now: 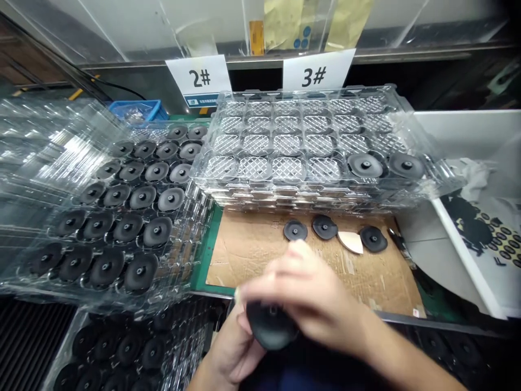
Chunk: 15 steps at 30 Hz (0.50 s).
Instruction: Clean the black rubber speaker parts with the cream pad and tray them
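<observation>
A rounded black disc-like part (272, 327) with a small central stud is held low in front of me. My left hand (234, 347) is closed on its left edge, the palm beneath it. My right hand (313, 290), blurred by motion, curls over the upper and right side of the same part, its fingertips meeting my left thumb. Beyond my hands, similar black parts lie on a cardboard sheet (244, 250): a round one (295, 231), a second (324, 227) and a third (373, 239). Between two of them is a cream-coloured wedge-shaped piece (350, 242).
A stack of clear trays (285, 190) stands behind the cardboard, two black parts in its front-right pockets. Another clear tray (175, 260) at left holds several rows of them. At right is a white bin (468, 260) with small black pieces. A blue basket (152, 111) sits behind.
</observation>
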Motion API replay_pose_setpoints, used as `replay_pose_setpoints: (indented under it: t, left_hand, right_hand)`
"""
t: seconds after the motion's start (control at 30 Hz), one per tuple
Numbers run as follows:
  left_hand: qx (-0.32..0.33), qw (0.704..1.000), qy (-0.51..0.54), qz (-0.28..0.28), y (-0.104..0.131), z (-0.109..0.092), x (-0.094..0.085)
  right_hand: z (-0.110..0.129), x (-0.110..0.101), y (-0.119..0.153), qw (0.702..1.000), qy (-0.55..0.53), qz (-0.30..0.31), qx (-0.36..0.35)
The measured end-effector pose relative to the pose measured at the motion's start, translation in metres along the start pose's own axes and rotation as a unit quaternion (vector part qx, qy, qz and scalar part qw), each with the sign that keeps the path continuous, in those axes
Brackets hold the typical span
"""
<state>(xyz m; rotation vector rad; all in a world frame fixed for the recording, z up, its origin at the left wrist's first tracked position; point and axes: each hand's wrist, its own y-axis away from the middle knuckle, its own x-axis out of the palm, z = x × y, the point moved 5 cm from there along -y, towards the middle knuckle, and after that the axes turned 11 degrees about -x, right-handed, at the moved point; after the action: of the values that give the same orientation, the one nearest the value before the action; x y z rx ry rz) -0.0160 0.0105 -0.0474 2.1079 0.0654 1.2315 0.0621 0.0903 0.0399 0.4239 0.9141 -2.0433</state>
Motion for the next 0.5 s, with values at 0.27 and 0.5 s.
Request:
replay_pose_setpoints:
  t: [0.27, 0.5]
  left_hand:
    - [-0.026, 0.989, 0.081, 0.120, 0.010, -0.001, -0.007]
    - [-0.026, 0.982, 0.108, 0.155, 0.014, -0.005, -0.017]
  right_hand:
    - [-0.106, 0.070, 0.029, 0.961, -0.074, -0.048, 0.262]
    - [-0.104, 0.076, 0.046, 0.938, -0.056, -0.151, 0.307]
